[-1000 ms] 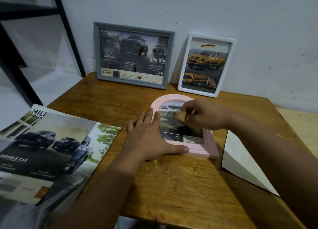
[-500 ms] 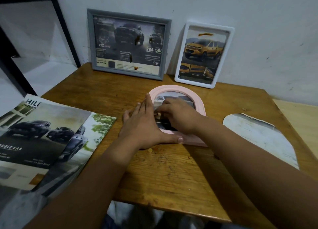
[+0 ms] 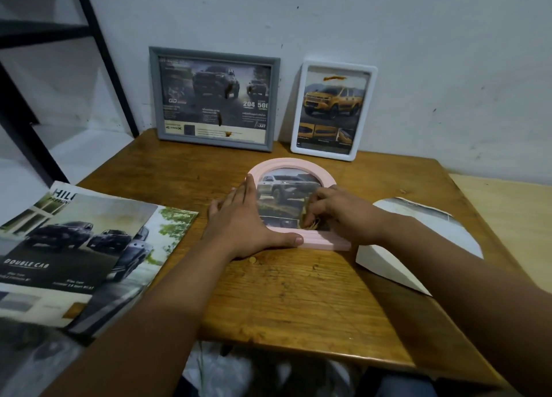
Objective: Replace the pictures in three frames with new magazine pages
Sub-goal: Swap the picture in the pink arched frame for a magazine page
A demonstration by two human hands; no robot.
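Observation:
A pink arched frame (image 3: 294, 165) lies flat on the wooden table (image 3: 298, 301) with a grey-truck picture (image 3: 280, 193) in its opening. My left hand (image 3: 242, 220) presses flat on the frame's left side, thumb along its bottom edge. My right hand (image 3: 340, 211) rests on the picture's lower right, fingertips pinched on a small tan piece (image 3: 309, 222). A grey frame (image 3: 215, 56) and a white frame (image 3: 337, 64), each with a car page inside, lean on the wall behind.
An open car magazine (image 3: 74, 241) hangs over the table's left edge. An arch-shaped cut page (image 3: 418, 226) lies curled to the right of the pink frame. A black metal rack (image 3: 104, 56) stands at the far left. A pale board (image 3: 507, 211) adjoins the table's right side.
My right hand has slid from the upper middle of the picture, past its left part, to its lower right corner. My left hand has stayed on the frame.

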